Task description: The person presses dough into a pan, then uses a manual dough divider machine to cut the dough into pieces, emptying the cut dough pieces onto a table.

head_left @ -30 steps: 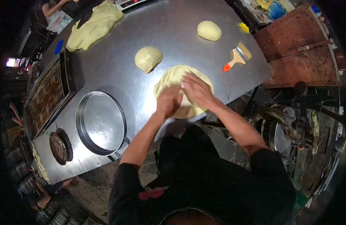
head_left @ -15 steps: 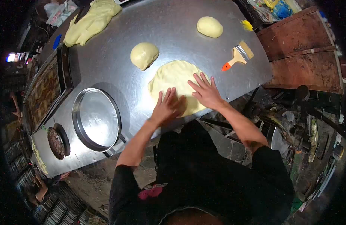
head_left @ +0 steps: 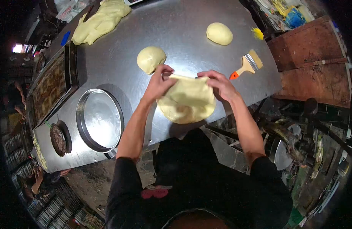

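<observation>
A flattened round of pale yellow dough (head_left: 187, 100) lies on the metal table in front of me, its far edge lifted. My left hand (head_left: 160, 83) grips that edge at the left, thumb and fingers closed round it. At the right end of the same edge, my right hand (head_left: 221, 84) pinches the dough. Just beyond my left hand sits a smooth dough ball (head_left: 151, 59). Another dough ball (head_left: 219, 33) rests farther back to the right. To the right of my right hand lies a flat brush (head_left: 247, 65) with a wooden, orange-tipped handle.
A round metal pan (head_left: 99, 120) stands at the left, beside a dark round scrubber-like object (head_left: 57, 139) and a rectangular tray (head_left: 50, 86). A large dough mass (head_left: 101, 23) lies at the back left. Brown wooden boxes or boards (head_left: 309, 65) border the table's right side.
My hands were spread flat on the dough. They have moved to its far edge, closed on it and raised it. The view has shifted slightly.
</observation>
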`<state>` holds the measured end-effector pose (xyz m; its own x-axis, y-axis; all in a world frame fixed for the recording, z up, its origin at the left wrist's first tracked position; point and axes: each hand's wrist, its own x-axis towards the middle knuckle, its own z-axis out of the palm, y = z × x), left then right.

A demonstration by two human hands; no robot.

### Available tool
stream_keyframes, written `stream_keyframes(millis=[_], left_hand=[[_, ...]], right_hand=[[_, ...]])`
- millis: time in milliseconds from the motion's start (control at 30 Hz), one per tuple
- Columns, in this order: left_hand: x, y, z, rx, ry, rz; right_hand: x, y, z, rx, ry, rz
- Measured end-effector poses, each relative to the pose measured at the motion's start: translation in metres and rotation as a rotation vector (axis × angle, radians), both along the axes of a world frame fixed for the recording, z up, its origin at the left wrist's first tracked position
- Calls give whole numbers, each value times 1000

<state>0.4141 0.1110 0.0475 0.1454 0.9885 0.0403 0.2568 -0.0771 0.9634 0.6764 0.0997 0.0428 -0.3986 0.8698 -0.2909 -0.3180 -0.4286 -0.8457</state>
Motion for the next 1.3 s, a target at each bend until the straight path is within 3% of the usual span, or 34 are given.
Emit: stream_keyframes(millis=[67,100,133,200,267,333,367,433,600,633,800,833,867,900,933,967,1000,1067,1100,1133,1167,1200,1233,1267,1300], left_hand=[[-8,21,-22,-819,-101,-354],[-9,18,-23,-661,125,-493],[-6,11,-28,-497,249,-499],[-18,3,-23,-470,155,-516],[-45,-18,38,-594,27,-433],[-85,-47,49,-408,-275,-331],[-109,-60,58,-366,-289,-297],[-171,-83,89,-310,-296,-239],[-313,-124,143,-257,-63,-187],[-340,-124,141,-348,-15,-193],[-415,-130,118,-414,-268,-98],[-424,-130,108,-406,0,-44],[-433,-130,91,-397,268,15],[-436,-132,35,-96,635,237],[-436,-134,0,-104,634,251],[-435,-139,-28,163,872,198],[-433,-144,-47,437,1102,130],[-415,-171,-72,227,1116,-177],[-406,-189,-87,284,1128,-63],[-400,-204,-96,350,1141,46],[-386,-217,-93,317,1174,76],[-364,-234,-83,260,1197,102],[-349,-242,-68,76,1126,37],[-340,-248,-60,73,1077,55],[-340,-249,-48,-37,979,-35]], right_hand=[[-11,-16,-10,-120,-337,153],[-18,-23,-32,-49,-519,223],[-23,-26,-26,-40,-525,221],[-36,-36,0,-58,-571,125],[-52,-51,39,130,-520,72],[-89,-66,82,208,-507,6],[-110,-72,93,221,-569,-20],[-169,-83,115,298,-455,-31],[-303,-98,118,444,-468,32],[-328,-99,117,407,-389,54],[-422,-70,83,234,-318,257],[-437,-58,59,212,-351,297],[-452,-48,46,280,-615,367],[-470,-41,8,452,-918,285],[-487,-35,-26,651,-1034,177],[-513,-45,-15,648,-1029,105],[-541,-52,-41,735,-927,30],[-573,-88,-32,948,-1322,237],[-561,-94,-44,935,-1328,241],[-545,-95,-62,1094,-1315,273],[-534,-91,-73,1257,-1299,308],[-528,-87,-75,1234,-1310,329],[-523,-80,-72,1225,-1152,493],[-519,-63,-66,1220,-991,626],[-519,-49,-62,1163,-1013,770]])
